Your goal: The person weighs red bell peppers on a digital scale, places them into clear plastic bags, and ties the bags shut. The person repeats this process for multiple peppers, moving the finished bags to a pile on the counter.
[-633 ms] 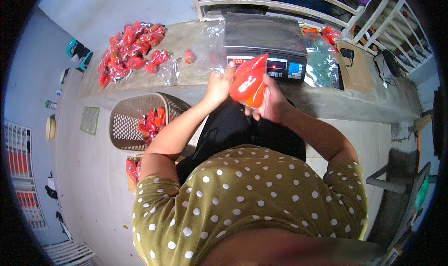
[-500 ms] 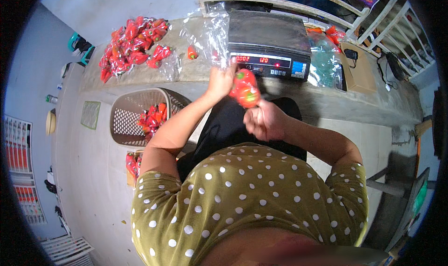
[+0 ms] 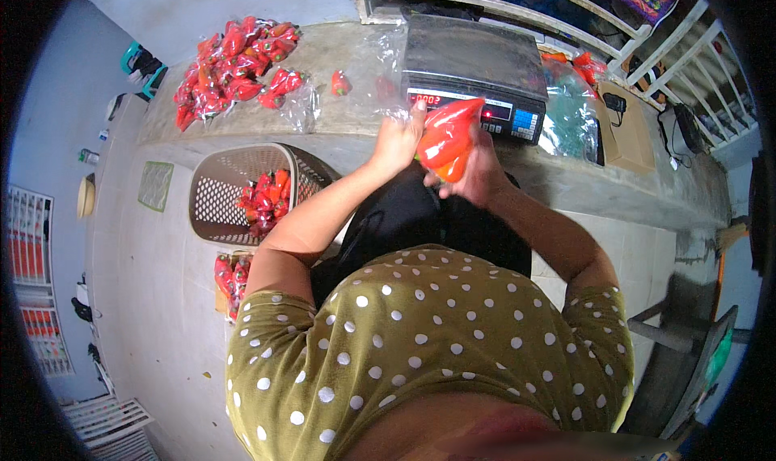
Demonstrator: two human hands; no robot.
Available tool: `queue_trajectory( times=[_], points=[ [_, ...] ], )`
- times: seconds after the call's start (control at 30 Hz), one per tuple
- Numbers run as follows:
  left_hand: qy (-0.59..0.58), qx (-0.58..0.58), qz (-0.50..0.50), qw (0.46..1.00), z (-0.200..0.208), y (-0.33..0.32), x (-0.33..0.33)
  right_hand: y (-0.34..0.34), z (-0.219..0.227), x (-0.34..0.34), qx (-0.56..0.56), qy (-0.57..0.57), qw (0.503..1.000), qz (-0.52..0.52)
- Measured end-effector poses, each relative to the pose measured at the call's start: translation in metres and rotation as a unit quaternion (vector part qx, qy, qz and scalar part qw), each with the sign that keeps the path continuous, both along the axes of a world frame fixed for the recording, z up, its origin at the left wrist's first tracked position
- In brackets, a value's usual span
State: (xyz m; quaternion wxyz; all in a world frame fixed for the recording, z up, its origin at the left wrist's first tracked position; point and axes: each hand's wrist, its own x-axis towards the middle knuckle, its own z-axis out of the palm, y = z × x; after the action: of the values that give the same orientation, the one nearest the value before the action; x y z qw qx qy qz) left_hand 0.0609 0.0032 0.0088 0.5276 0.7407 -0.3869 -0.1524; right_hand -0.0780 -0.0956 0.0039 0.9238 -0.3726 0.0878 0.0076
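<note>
Glossy red peppers in clear plastic (image 3: 449, 141) are held between my two hands, above my lap and just in front of the scale. My left hand (image 3: 396, 147) grips their left side, its thumb pointing up along the plastic. My right hand (image 3: 485, 174) is curled around the right and lower side, its fingers partly hidden behind the peppers. The digital scale (image 3: 473, 52) has a dark flat platform and lit red digits, partly covered by the peppers. Beyond my left hand, clear plastic bags (image 3: 388, 65) lie against the scale's left side.
Bagged red peppers (image 3: 234, 69) are heaped on the concrete ledge (image 3: 339, 121), with a single pepper (image 3: 339, 82) nearby. A brown basket (image 3: 218, 206) of peppers stands below left, beside more bagged peppers (image 3: 231, 279). Right of the scale are a greenish plastic bag (image 3: 566, 109) and a cardboard box (image 3: 626, 137).
The peppers have been turned so their tips now point up and right, their green stem ends mostly out of sight. My right hand has moved up alongside them.
</note>
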Motion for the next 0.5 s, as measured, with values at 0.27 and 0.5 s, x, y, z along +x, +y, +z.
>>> queue_trajectory(
  times=[0.27,0.5],
  points=[
    [0.164,-0.022,-0.218,0.962,0.009,0.015,0.025,-0.017,-0.032,-0.006,-0.143,0.059,0.983,0.098],
    [0.17,0.185,-0.377,0.892,-0.003,0.017,0.009,-0.069,0.019,0.027,-0.275,-0.075,0.959,-0.005]
  ],
)
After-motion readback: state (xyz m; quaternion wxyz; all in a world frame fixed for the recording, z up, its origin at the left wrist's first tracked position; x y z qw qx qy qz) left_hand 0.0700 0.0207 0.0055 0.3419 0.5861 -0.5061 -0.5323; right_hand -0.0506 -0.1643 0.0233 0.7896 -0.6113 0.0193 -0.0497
